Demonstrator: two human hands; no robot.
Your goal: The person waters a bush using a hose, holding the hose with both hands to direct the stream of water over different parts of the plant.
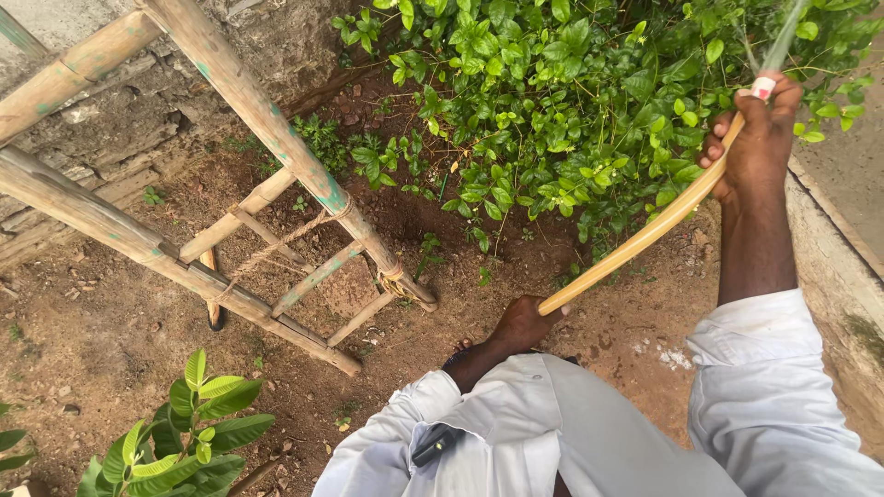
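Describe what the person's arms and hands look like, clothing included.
Both arms wear loose, creased white long sleeves, pushed up to leave the forearms bare. The left hand and right hand are ungloved; a dark band rings the left wrist.

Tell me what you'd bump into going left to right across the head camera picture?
Small leafy plant → bamboo ladder → left hand → yellow hose → right hand.

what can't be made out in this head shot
Head view:
- Far end of the curved yellow wooden handle: blurred, cut off by the top edge.
- Left hand fingers: curled under, hidden by its back.
- Bamboo ladder top: cut off by the left edge.
- Right hand palm: faces away.
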